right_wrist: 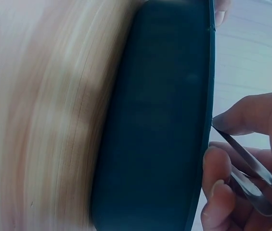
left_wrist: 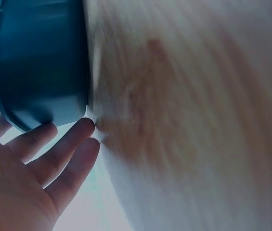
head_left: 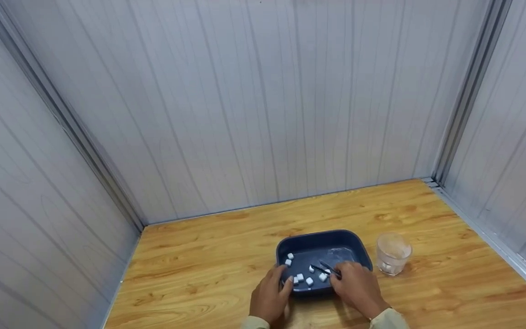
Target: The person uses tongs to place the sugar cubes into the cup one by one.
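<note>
A dark blue rectangular tray (head_left: 322, 237) stands on the wooden table, with several small white cubes (head_left: 309, 282) scattered over its floor. My left hand (head_left: 269, 294) grips the tray's near left corner, thumb over the rim; the left wrist view has its fingers (left_wrist: 68, 154) spread along the outer wall. Metal tweezers (right_wrist: 246, 159) are pinched between the thumb and fingers of my right hand (head_left: 359, 285), at the tray's near right side. In the head view their dark tips point into the tray among the cubes, spread apart near one cube. The right wrist view hides the tips behind the tray wall.
Just right of the tray stands a clear glass (head_left: 393, 256) with a white cube visible low inside. Pale panelled walls (head_left: 263, 114) enclose the wooden table (head_left: 190, 265) at the back and both sides.
</note>
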Available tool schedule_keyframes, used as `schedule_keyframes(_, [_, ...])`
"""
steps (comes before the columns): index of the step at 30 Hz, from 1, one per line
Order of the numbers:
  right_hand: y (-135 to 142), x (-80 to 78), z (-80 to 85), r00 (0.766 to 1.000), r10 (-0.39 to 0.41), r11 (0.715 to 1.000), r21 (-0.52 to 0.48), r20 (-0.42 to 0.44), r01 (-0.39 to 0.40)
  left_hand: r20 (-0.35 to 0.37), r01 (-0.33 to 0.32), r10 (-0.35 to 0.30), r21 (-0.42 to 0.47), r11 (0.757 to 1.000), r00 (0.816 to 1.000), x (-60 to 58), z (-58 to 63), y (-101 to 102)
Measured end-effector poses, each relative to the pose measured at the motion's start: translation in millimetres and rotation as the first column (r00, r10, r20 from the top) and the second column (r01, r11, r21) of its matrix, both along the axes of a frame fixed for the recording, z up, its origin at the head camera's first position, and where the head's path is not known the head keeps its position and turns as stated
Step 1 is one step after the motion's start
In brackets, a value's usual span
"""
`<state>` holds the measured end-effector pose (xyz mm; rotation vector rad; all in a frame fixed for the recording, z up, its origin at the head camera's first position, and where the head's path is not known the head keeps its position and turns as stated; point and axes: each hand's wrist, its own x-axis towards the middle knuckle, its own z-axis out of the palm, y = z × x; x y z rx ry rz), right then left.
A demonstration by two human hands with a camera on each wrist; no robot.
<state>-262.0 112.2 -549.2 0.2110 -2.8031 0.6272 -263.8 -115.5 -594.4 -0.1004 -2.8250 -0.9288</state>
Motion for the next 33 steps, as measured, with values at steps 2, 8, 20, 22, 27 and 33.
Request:
schedule_keyframes(2, [-0.5,-0.1,0.3,1.0,0.003,1.0,0.005,0.005,-0.003,0.0,0.0,0.0,0.003,1.0,1.0,0.2,0.1,0.0])
schedule_keyframes(8, [-2.6,-2.7,1.6,0.998,0.024,1.0,0.007,0.061,-0.024,0.005,-0.009,0.009,-0.003,1.0,1.0,-0.5,-0.4,0.3])
schedule_keyframes(20, [-7.0,-7.4,1.6,0.998,0.032,0.997,0.064,0.06,-0.036,-0.078,0.018,-0.02,-0.03,0.999,0.997,-0.2,-4.2,-0.1])
schedule_keyframes(22, [-7.9,-8.1,1.5,0.997,0.035,0.997,0.066,0.072,-0.039,-0.078,0.019,-0.021,-0.023,1.0,0.997,0.0,-3.8,-0.1])
schedule_keyframes(27, [-8.6,-8.0,1.5,0.996,0.046,0.996,0.072,0.073,-0.051,-0.06,0.011,-0.012,-0.017,1.0,0.998,0.4,-2.3,-0.2])
schedule_keyframes(33, [-8.1,-7.3,1.2,0.997,0.066,0.995,0.072,0.045,-0.07,-0.066,0.009,-0.01,-0.011,1.0,0.998,0.9,-1.7,-0.5])
